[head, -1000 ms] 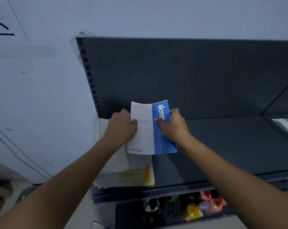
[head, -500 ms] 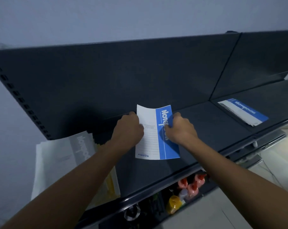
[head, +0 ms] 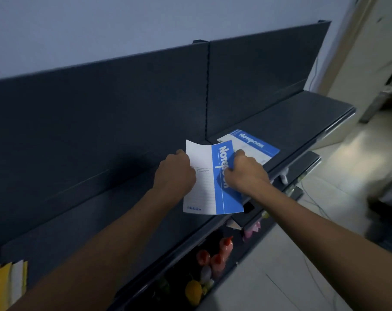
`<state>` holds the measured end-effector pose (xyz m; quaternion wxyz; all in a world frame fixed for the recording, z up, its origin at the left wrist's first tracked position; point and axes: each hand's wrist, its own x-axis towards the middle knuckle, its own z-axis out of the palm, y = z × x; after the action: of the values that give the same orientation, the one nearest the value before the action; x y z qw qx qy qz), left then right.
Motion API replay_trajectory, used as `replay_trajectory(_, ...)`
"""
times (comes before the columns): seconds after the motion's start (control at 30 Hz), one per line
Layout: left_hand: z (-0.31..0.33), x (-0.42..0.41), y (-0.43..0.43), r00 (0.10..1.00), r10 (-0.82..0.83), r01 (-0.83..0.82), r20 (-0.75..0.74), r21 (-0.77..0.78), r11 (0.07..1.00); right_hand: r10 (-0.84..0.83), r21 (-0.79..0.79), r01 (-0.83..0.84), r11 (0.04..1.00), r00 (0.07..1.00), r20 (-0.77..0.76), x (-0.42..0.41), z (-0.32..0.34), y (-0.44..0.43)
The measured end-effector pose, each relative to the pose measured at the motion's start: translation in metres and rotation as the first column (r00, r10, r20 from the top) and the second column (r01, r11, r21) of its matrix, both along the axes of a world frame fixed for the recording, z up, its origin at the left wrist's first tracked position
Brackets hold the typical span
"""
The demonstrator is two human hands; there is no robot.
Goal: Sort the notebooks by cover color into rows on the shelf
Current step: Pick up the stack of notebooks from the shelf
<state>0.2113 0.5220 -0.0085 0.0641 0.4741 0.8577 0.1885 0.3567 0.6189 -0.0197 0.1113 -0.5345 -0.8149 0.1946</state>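
Nearest, at the lower left edge, one stack of notebooks point(head: 7, 281) lies on the shelf point(head: 78, 216), yellow and white edges showing; the number in it cannot be told. Below the shelf front, small bottles point(head: 223, 249) stand on a lower level, too blurred to count.

Further in, both hands hold one blue-and-white notebook point(head: 207, 187) above the shelf's front part. The left hand point(head: 174, 173) has its fingers curled round the white left edge. The right hand point(head: 246, 173) pinches the blue right edge. The long axis points away from the person.

Beyond, a second blue notebook point(head: 255, 143) lies flat on the shelf, just past the right hand and slightly to its right. Its long axis slants along the shelf. The held notebook's far corner overlaps it in view; contact cannot be told.

Count: two blue notebooks, one stack. In my judgement the right hand is nearer the blue one lying there, so the placement goes forward and right.
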Motion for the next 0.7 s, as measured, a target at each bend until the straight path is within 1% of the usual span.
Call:
replay_trajectory(0.17,-0.004,0.048,0.075,0.994,-0.101,0.101,0.028,0.015,0.995,-0.065,-0.022,0.065,0.998,0.998,-0.002,0.064,-0.002,0.058)
replay_trajectory(0.3,-0.004,0.075,0.127,0.987,-0.156,0.157,-0.034,0.014,0.988,-0.120,-0.061,0.119,0.991,0.993,-0.016,0.098,-0.001,0.099)
replay_trajectory(0.6,-0.020,0.095,0.243,0.953,-0.296,0.296,-0.061,0.005,0.955,-0.246,-0.110,0.236,0.965,0.965,-0.093,0.129,-0.015,0.179)
replay_trajectory(0.7,-0.026,0.103,0.270,0.946,-0.317,0.317,-0.065,-0.014,0.948,-0.281,-0.114,0.271,0.956,0.956,-0.082,0.139,-0.019,0.197)
